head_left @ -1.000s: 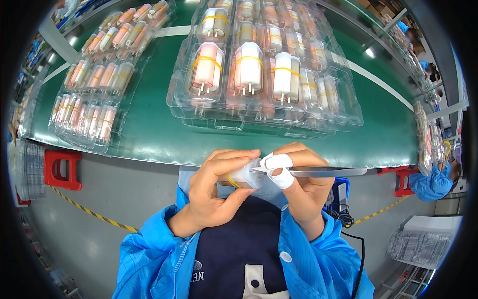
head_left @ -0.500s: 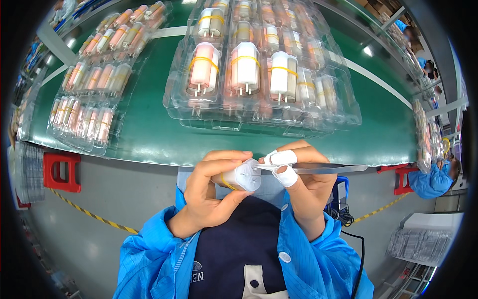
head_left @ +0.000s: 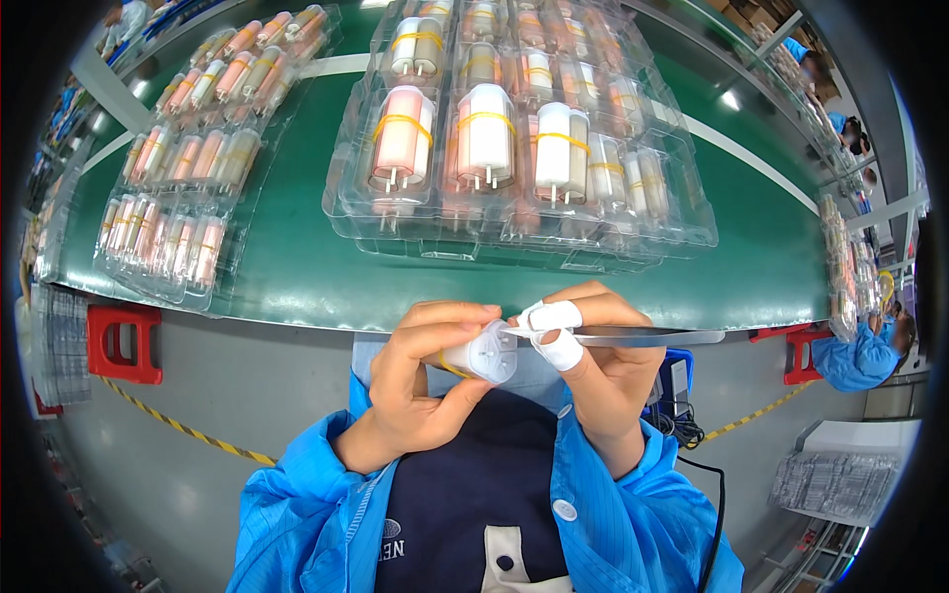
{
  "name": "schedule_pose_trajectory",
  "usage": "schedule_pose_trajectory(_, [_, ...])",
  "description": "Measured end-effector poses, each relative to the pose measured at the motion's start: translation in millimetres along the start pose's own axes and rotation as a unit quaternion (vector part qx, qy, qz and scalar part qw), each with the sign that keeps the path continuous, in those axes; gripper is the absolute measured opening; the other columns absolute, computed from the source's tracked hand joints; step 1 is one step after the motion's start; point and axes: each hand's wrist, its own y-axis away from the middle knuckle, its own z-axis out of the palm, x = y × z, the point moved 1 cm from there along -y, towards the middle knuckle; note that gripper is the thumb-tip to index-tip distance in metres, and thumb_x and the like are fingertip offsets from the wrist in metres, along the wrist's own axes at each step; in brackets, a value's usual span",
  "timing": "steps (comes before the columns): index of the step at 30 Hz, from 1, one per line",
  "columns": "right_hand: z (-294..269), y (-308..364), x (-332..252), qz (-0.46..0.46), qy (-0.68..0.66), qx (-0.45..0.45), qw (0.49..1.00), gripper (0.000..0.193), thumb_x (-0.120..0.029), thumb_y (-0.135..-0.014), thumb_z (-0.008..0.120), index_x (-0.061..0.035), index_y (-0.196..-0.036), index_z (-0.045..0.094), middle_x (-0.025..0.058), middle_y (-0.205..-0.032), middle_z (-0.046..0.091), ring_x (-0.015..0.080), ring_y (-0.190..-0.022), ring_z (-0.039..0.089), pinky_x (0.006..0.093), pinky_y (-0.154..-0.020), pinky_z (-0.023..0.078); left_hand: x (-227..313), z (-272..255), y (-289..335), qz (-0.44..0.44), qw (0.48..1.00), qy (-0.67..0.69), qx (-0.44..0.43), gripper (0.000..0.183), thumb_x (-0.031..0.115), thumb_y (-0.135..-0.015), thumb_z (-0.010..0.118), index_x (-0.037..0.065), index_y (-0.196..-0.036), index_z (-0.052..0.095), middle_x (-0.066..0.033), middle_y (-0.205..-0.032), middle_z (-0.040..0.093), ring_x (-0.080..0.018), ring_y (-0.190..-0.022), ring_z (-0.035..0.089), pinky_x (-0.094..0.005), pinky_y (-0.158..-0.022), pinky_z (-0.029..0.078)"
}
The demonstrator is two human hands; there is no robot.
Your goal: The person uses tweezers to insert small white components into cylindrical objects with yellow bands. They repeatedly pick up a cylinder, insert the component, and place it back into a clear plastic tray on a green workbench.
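Note:
My left hand (head_left: 415, 381) is closed around a bundle of whitish cylinders (head_left: 493, 354) bound with a yellow rubber band. The bundle's end, with small stubs on it, is tilted to the right. My right hand (head_left: 598, 361), white wraps on thumb and a finger, pinches a pair of metal tweezers (head_left: 652, 337). The tweezers' tip is at the end of the bundle, by one of the stubs; whether it grips the stub I cannot tell. Ahead of both hands, a clear plastic tray (head_left: 435, 217) holds several pink, white and grey cylinder bundles (head_left: 486, 133) with yellow bands.
More filled clear trays (head_left: 168, 282) lie at the left on the green table (head_left: 287, 267). A red stool (head_left: 125, 344) stands on the floor at left. A black cable (head_left: 720, 504) hangs at right. A person in blue (head_left: 855, 356) is at far right.
Both hands have shifted very slightly to the left with the bundle and the tweezers. The tweezers' tip remains at the bundle's end.

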Motion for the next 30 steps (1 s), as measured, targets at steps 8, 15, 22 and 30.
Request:
schedule_pose_trajectory(8, [2.9,1.8,2.0,0.002,-0.037,0.017,0.999,0.014,0.002,-0.079,0.068,0.0020,-0.093,0.066,0.0139,-0.090,0.066,0.0182,-0.081,0.063,0.0280,-0.070,0.049,-1.2,0.8,1.3,-0.016,1.000,0.023,0.010,0.047,-0.006,-0.074,0.069,0.000,-0.113,0.043,-0.0249,-0.115,0.053,-0.0282,-0.104,0.058,-0.0379,-0.088,0.049])
schedule_pose_trajectory(15, [2.6,2.5,2.6,0.007,-0.031,0.014,0.999,0.014,0.002,-0.080,0.067,0.0024,-0.093,0.066,0.0137,-0.090,0.066,0.0187,-0.083,0.063,0.0283,-0.072,0.049,-5.1,1.3,2.9,-0.024,0.998,0.059,0.018,0.048,-0.007,-0.073,0.069,0.000,-0.113,0.043,-0.0250,-0.116,0.052,-0.0285,-0.105,0.057,-0.0374,-0.089,0.049])
schedule_pose_trajectory(22, [2.3,-0.8,2.1,-0.016,0.033,-0.014,0.999,0.014,0.002,-0.079,0.066,0.0010,-0.093,0.067,0.0135,-0.088,0.066,0.0180,-0.079,0.063,0.0286,-0.067,0.050,-3.4,2.3,3.0,-0.033,0.998,0.049,0.020,0.048,-0.009,-0.074,0.067,-0.001,-0.114,0.043,-0.0253,-0.117,0.052,-0.0287,-0.106,0.056,-0.0374,-0.089,0.049])
schedule_pose_trajectory(30, [-0.3,-15.3,-8.1,-0.017,0.124,-0.087,0.988,0.012,0.003,-0.077,0.063,0.0013,-0.089,0.065,0.0132,-0.082,0.064,0.0177,-0.072,0.062,0.0270,-0.062,0.048,-7.3,0.8,2.4,0.023,0.998,-0.057,0.030,0.044,-0.006,-0.072,0.069,-0.002,-0.112,0.051,-0.0236,-0.111,0.061,-0.0314,-0.098,0.060,-0.0345,-0.078,0.051])
